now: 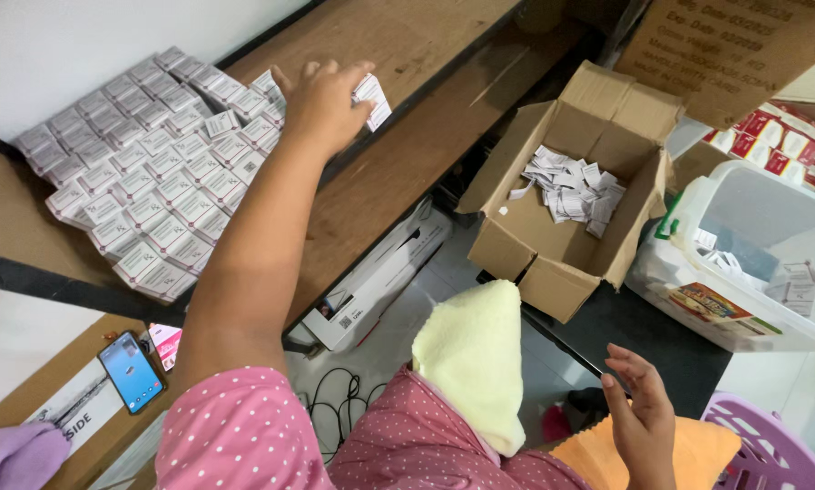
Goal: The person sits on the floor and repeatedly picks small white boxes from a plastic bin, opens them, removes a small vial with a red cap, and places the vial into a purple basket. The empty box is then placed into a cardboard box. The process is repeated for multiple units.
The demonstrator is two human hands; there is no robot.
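The little white box (372, 100) looks light and easy to crush, so pinching it by the edges like this seems right; it's up over the wooden shelf (398, 45), clamped in the left hand (321, 104) right beside the rows of boxes (144, 163). Right hand (642, 422) is way off by the lap, fingers loose, holding nothing I think, near the carton (562, 236) of paper slips.

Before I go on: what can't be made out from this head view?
- Left hand: its fingers cover most of the small white box; grip unclear.
- Cardboard box: white slips too small to identify.
- Clear plastic bin: cut off by the right edge.
- Phone: screen too small.
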